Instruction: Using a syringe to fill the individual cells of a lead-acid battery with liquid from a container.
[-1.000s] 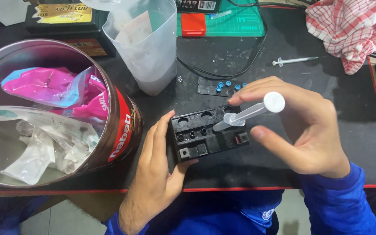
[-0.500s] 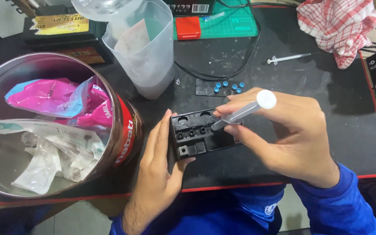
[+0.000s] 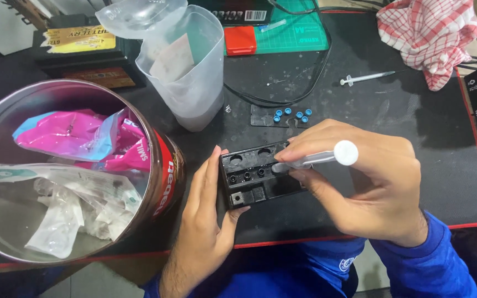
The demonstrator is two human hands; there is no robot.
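My left hand (image 3: pixel 205 221) grips the black block (image 3: pixel 258 174) at its left edge on the mat (image 3: pixel 415 165), my right hand (image 3: pixel 365 193) pinches a syringe (image 3: pixel 318 159), tip on the block's top, blue caps (image 3: pixel 291 115) beyond.

The right hand (image 3: pixel 371 190) covered the right end of the black plastic block (image 3: pixel 255 174), and the syringe (image 3: pixel 313 159) tip was too blurred to tell if it touched a hole. The metal tin (image 3: pixel 164 165) ran off the left edge. The checked cloth (image 3: pixel 429 36) was cut by the top edge. Both forearms left the bottom edge.
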